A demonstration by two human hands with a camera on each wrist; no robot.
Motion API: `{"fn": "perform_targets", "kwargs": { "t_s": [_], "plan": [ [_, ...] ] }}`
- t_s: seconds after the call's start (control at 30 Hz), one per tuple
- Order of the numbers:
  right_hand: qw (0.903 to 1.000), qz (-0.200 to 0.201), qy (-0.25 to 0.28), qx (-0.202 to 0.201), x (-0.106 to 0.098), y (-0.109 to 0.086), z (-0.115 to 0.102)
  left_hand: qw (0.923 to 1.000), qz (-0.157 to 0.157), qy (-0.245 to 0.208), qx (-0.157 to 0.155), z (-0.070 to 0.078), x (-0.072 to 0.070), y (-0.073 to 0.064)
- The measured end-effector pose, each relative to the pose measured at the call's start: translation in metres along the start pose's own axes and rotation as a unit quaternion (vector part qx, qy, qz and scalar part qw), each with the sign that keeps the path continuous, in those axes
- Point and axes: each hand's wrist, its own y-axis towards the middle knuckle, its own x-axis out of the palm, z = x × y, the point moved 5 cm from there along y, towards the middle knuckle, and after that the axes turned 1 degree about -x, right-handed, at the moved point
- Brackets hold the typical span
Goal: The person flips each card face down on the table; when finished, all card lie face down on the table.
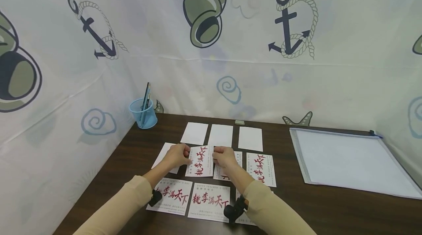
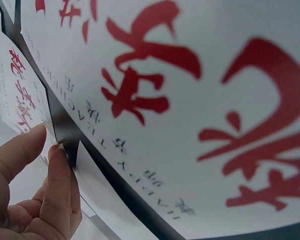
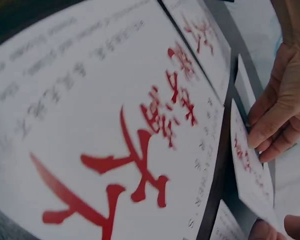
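While our left hand [image 1: 178,155] and right hand [image 1: 225,157] are pinching 1 printed card [image 1: 202,161] by opposite edges, we should be using a light grip, avoiding creases.

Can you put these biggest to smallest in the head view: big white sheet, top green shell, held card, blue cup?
Big white sheet
Top green shell
Held card and blue cup: too alike to rank
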Motion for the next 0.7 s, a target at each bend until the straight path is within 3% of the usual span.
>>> {"fn": "perform_targets", "kwargs": {
  "t_s": [0.3,0.43,0.6,0.7],
  "plan": [
    [0.9981,0.025,-0.033,-0.045,-0.003,0.005,0.006,1.0000,-0.001,-0.006,0.003,0.001,-0.001,-0.001],
    [0.9982,0.024,-0.019,-0.051,-0.004,0.006,0.004,0.9996,0.001,-0.027,0.008,0.003,-0.005,-0.001],
    [0.9981,0.008,0.029,-0.055,-0.009,0.003,-0.004,0.9943,0.010,-0.106,0.011,0.002,-0.013,0.005],
    [0.9973,0.012,0.048,-0.054,-0.013,0.002,-0.006,0.9837,0.005,-0.179,0.012,0.004,-0.016,0.008]
  ]
}}
